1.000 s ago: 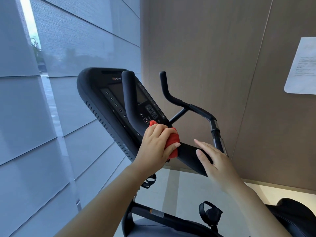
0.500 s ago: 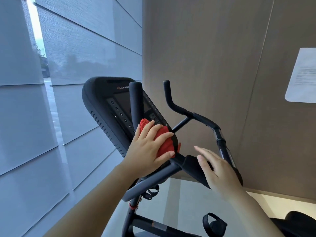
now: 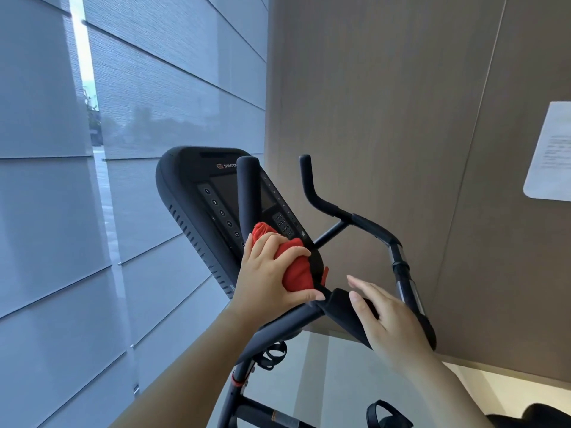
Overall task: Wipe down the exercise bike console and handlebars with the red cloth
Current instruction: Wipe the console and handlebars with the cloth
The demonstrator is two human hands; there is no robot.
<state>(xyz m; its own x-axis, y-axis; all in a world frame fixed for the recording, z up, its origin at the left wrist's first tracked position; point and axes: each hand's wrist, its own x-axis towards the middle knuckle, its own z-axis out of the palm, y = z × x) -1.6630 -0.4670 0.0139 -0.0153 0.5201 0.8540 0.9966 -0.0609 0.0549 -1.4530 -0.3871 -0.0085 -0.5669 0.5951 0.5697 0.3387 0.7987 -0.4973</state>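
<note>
The black console (image 3: 191, 193) of the exercise bike tilts up at the centre, its screen and buttons facing right. Black handlebars (image 3: 370, 225) curve to its right, and one upright grip (image 3: 247, 186) crosses in front of the screen. My left hand (image 3: 265, 276) grips the bunched red cloth (image 3: 295, 268) and presses it against the base of that grip, at the console's lower edge. With its fingers straight, my right hand (image 3: 389, 316) rests on the padded armrest (image 3: 340, 307) just right of the cloth.
Shaded window panels (image 3: 92, 211) fill the left side. A brown panelled wall (image 3: 401, 118) stands behind the bike, with a white paper notice (image 3: 553, 152) at the right. The bike frame (image 3: 234, 393) and a pedal strap (image 3: 386, 412) lie below over a pale floor.
My left hand has slid the red cloth from the armrest up the grip toward the console's lower edge. My right hand has stayed on the armrest. The view has tilted upward.
</note>
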